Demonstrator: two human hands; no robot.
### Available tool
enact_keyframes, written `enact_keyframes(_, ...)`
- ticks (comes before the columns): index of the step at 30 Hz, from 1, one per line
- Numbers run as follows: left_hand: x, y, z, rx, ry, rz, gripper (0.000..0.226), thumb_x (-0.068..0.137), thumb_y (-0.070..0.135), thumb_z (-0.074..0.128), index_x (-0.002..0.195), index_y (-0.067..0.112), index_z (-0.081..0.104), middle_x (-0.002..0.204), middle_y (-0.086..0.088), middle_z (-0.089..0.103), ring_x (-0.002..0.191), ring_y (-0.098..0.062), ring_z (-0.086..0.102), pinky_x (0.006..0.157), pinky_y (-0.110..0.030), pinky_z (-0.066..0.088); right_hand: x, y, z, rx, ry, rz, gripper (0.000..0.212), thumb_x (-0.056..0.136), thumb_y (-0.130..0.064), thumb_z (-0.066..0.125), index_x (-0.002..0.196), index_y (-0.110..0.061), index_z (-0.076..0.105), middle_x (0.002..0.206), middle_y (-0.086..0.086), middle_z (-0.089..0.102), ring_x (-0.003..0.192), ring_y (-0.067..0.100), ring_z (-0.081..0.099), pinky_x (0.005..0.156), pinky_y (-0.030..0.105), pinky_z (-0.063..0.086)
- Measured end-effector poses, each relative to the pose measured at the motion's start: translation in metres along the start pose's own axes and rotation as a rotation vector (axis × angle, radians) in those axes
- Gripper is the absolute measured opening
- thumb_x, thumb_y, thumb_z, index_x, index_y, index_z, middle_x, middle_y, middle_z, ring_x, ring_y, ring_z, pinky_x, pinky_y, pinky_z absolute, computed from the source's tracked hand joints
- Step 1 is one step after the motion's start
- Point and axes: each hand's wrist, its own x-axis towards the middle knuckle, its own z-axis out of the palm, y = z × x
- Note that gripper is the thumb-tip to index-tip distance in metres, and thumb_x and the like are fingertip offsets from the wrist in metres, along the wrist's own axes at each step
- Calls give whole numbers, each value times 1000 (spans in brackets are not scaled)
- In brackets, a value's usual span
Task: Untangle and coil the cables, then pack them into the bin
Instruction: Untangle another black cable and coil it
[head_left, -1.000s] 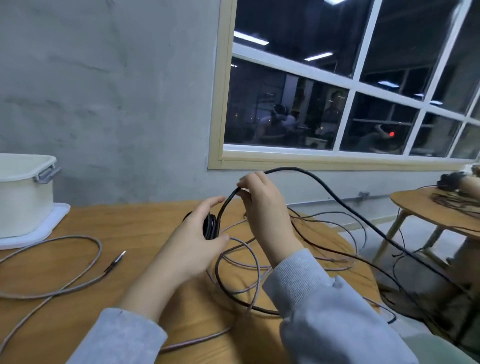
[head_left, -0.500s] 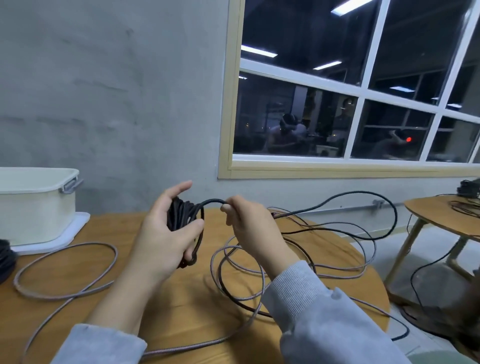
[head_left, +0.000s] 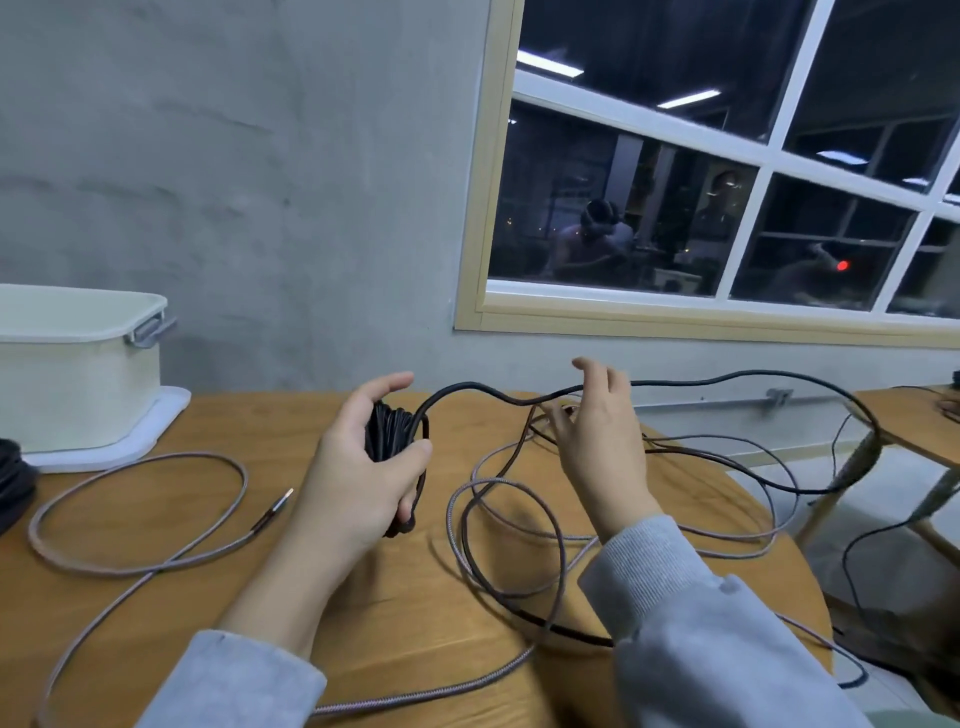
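Left hand grips part-wound black cable coil above table. Right hand fingers spread, loose on cable's free run. Braided cable tangled, uncoiled. Bin far left; contents not visible. Most work left.

- Worktop: smooth wood, light sheen.
- Coiled black cable: matt rubbery sheath.
- Grey cable: braided cloth.
- Bin: smooth cream plastic.
- Wall: rough grey plaster.
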Motion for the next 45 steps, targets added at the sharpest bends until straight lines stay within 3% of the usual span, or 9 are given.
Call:
enact_keyframes(7, 15, -18, 0, 41, -65, -7, 54, 86, -5, 58, 109, 44, 53, 47, -5, 44, 36, -16, 41, 42, -23, 40, 17, 12, 22, -50, -131, 79, 27, 93, -26, 58, 110, -5, 61, 119, 12, 48, 91, 28, 56, 73, 28, 40)
enact_keyframes(10, 26, -25, -1, 61, -72, -7, 55, 86, -4, 58, 110, 46, 53, 53, -8, 46, 38, -18, 43, 44, -25, 42, 26, -1, 35, 20, -79, 47, 28, 92, -22, 61, 112, -5, 52, 115, 10, 45, 84, 23, 51, 69, 24, 34)
enact_keyframes(14, 42, -29, -1, 74, -83, -5, 56, 86, -2, 59, 109, 48, 52, 53, -7, 46, 38, -18, 43, 45, -24, 42, 38, -9, 49, 125, -63, 110, 52, 88, -22, 66, 128, -5, 37, 121, 12, 45, 106, 27, 51, 77, 21, 34)
enact_keyframes(18, 56, -31, 1, 85, -101, 10, 57, 86, -3, 59, 110, 48, 52, 58, -10, 49, 37, -17, 44, 44, -22, 42, 51, -12, 61, 65, -104, 178, 50, 96, -36, 49, 131, -1, 41, 126, 16, 50, 109, 29, 52, 85, 35, 44)
enact_keyframes(25, 77, -34, -2, 70, -54, 65, 56, 87, -6, 56, 109, 45, 51, 46, 0, 46, 37, -17, 40, 43, -19, 39, 73, -41, 76, 217, -242, 28, 37, 102, -16, 36, 137, -10, 46, 133, 10, 53, 122, 23, 49, 97, 29, 38)
enact_keyframes(33, 96, -39, -34, 65, 78, 0, 54, 88, -7, 54, 122, 35, 50, 41, -2, 41, 37, -15, 37, 40, -20, 39, 81, -67, 93, 333, -483, -108, 44, 103, -35, 28, 85, -15, 62, 80, -2, 60, 86, 19, 57, 77, 34, 44)
enact_keyframes(36, 101, -45, -43, 81, 90, -42, 54, 89, -5, 52, 125, 35, 48, 38, -1, 40, 37, -15, 38, 42, -22, 41, 79, -72, 104, 276, -463, -140, 52, 103, -35, 30, 65, -13, 59, 87, 10, 57, 88, 27, 53, 73, 32, 37)
enact_keyframes(41, 103, -51, -52, 118, 18, -92, 53, 92, 5, 54, 127, 43, 44, 40, -3, 42, 40, -16, 41, 44, -22, 41, 68, -81, 112, 422, -465, -60, 17, 102, -29, 35, 111, -20, 46, 99, -3, 56, 93, 16, 54, 73, 28, 36)
enact_keyframes(45, 102, -58, -53, 154, -81, -120, 56, 93, 12, 56, 129, 50, 39, 43, -1, 44, 44, -16, 44, 51, -23, 40, 55, -94, 114, 519, -373, -265, 41, 100, -22, 42, 140, -25, 34, 110, -3, 53, 97, 6, 50, 82, 20, 38)
